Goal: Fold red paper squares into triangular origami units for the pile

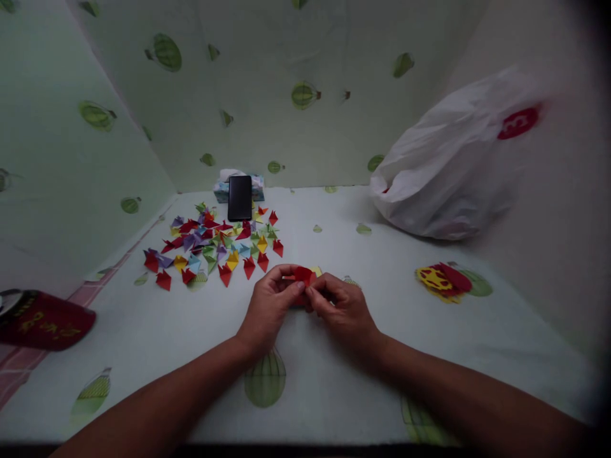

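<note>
A small red piece of folded paper (304, 274) is pinched between my two hands near the middle of the table. My left hand (275, 299) grips its left side with thumb and fingers. On its right side, my right hand (338, 308) pinches the paper between thumb and forefinger. Under and behind the hands, a bit of yellow paper (316, 271) shows; most of it is hidden. To the far left of the hands lie many small folded paper figures (224, 274) in red, yellow, green, blue and purple.
A dark phone (239, 198) leans on a tissue box (258, 187) behind the paper figures. At left stands a red can (52, 321). A white plastic bag (443, 165) sits back right, with red and yellow cutouts (442, 282) in front of it.
</note>
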The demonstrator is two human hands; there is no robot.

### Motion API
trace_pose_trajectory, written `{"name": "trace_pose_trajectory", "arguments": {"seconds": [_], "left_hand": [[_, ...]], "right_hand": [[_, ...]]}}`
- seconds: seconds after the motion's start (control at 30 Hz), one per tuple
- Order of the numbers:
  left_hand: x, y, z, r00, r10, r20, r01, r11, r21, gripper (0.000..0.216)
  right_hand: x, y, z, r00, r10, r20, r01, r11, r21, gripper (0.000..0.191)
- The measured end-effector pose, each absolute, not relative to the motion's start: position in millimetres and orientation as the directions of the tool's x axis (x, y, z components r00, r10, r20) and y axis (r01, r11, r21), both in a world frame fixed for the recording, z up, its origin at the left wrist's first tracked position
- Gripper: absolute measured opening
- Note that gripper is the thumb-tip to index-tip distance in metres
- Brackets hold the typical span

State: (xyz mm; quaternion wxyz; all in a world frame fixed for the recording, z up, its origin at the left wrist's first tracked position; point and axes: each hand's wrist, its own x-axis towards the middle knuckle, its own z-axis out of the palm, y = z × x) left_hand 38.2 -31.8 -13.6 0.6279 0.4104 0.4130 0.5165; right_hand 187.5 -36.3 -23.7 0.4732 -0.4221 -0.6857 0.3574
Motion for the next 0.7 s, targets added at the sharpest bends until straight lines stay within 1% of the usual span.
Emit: {"name": "trace_pose_trajectory", "arguments": {"seconds": [0.1, 0.17, 0.23, 0.27, 0.37, 0.43, 0.5, 0.6, 0.7], "left_hand": [[36, -29, -13, 0.142, 0.984, -0.108, -0.324, 0.15, 0.934, 0.025], [34, -27, -11, 0.159, 0.979, -0.128, -0.299, 0.171, 0.939, 0.026], [33, -26, -10, 0.193, 0.969, -0.157, -0.256, 0.204, 0.945, 0.028], [32, -25, -9, 0.218, 0.961, -0.171, -0.232, 0.221, 0.947, 0.029], [31, -24, -6, 0.283, 0.942, -0.179, -0.182, 0.236, 0.955, 0.028], [31, -24, -5, 0.311, 0.932, -0.186, -0.16, 0.244, 0.956, 0.026], [31, -23, -4, 0.329, 0.92, -0.212, -0.14, 0.269, 0.953, 0.027], [29, -23, -3, 0.362, 0.903, -0.231, -0.13, 0.294, 0.947, 0.028], [28, -22, -4, 0.374, 0.899, -0.229, -0.122, 0.293, 0.948, 0.027]], "right_hand": [[191, -34, -23, -0.225, 0.921, 0.319, 0.194, 0.363, -0.911, 0.023], [195, -30, -21, -0.168, 0.936, 0.309, 0.181, 0.337, -0.924, 0.022], [198, -25, -19, -0.115, 0.938, 0.327, 0.225, 0.345, -0.911, 0.014], [199, -23, -17, -0.12, 0.927, 0.356, 0.251, 0.375, -0.892, 0.011], [201, -19, -13, -0.25, 0.892, 0.376, 0.323, 0.443, -0.836, 0.012], [202, -18, -11, -0.308, 0.882, 0.358, 0.329, 0.452, -0.829, 0.008], [203, -18, -11, -0.309, 0.891, 0.332, 0.327, 0.428, -0.843, 0.009], [203, -18, -10, -0.293, 0.922, 0.254, 0.317, 0.344, -0.884, 0.01], [203, -17, -10, -0.302, 0.936, 0.18, 0.266, 0.264, -0.927, 0.009]]}}
